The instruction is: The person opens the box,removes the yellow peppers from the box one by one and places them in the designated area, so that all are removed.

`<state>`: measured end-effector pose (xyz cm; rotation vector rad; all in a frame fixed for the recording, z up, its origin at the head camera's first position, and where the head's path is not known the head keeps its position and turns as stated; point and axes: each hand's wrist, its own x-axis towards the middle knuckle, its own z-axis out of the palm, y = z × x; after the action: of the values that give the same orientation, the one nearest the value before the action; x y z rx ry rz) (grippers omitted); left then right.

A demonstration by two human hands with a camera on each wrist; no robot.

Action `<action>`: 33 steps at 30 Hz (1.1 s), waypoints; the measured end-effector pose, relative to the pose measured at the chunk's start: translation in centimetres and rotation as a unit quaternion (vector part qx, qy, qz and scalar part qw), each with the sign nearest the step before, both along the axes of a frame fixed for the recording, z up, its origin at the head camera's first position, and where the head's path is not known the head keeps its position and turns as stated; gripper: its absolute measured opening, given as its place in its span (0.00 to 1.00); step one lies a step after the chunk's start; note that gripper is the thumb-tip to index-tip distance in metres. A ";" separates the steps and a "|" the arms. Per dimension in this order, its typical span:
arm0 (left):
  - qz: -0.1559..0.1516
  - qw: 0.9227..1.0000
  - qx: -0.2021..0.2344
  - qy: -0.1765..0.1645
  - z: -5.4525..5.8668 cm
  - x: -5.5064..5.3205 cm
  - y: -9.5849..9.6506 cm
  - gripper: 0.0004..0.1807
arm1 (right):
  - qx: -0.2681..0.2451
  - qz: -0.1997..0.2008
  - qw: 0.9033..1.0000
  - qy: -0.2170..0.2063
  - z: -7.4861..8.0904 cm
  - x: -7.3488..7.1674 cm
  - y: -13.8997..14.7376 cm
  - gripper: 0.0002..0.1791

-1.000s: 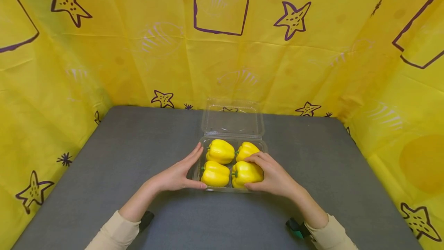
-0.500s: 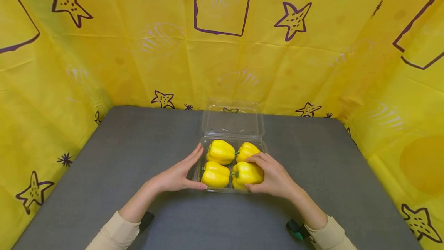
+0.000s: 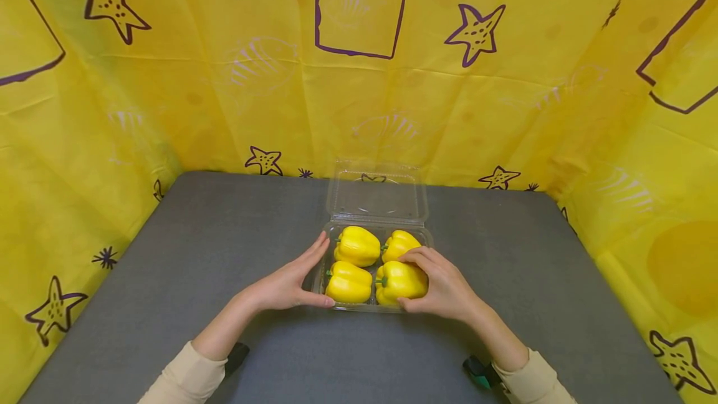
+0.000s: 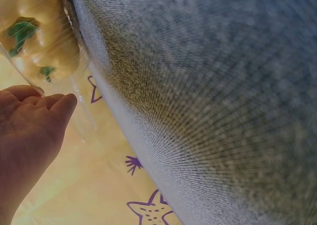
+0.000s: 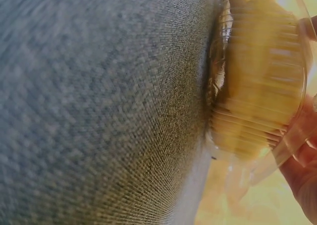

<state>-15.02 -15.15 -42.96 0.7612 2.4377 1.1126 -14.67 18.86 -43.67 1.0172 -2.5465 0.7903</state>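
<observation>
Several yellow bell peppers with green stems lie in two rows in a clear plastic clamshell container [image 3: 359, 308], its lid [image 3: 377, 195] tipped back. My right hand [image 3: 443, 288] holds the near right bell pepper [image 3: 398, 280], thumb on its near side and fingers over its far side. Behind that one, the far right pepper [image 3: 399, 244] is partly covered by my fingers. My left hand [image 3: 283, 279] rests along the container's left side with fairly straight fingers, thumb at the near left corner beside the near left pepper [image 3: 349, 283]. The far left pepper [image 3: 358, 245] sits behind it.
The container stands on a dark grey table [image 3: 252, 217], near its middle. A yellow cloth [image 3: 269, 98] with purple starfish drawings hangs behind the table and on both sides. In the right wrist view, the container's ribbed wall [image 5: 262, 81] shows a pepper through it.
</observation>
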 end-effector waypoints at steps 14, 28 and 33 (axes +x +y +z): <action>0.000 1.000 -0.002 -0.001 0.0 0.0 0.0 0.65 | -0.033 0.016 0.999 -0.019 -0.4 0.1 0.3 0.37; -0.001 1.000 -0.002 0.000 -0.1 0.0 0.0 0.65 | -0.148 0.012 0.983 -0.109 1.2 0.7 0.2 0.36; -0.002 1.000 0.001 -0.002 -0.1 0.0 0.0 0.65 | -0.178 0.012 0.974 -0.141 3.5 1.7 -0.3 0.34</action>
<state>-15.04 -15.19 -43.05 0.7629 2.4315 1.1136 -12.94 18.59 -40.21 0.8688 -2.4828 1.4267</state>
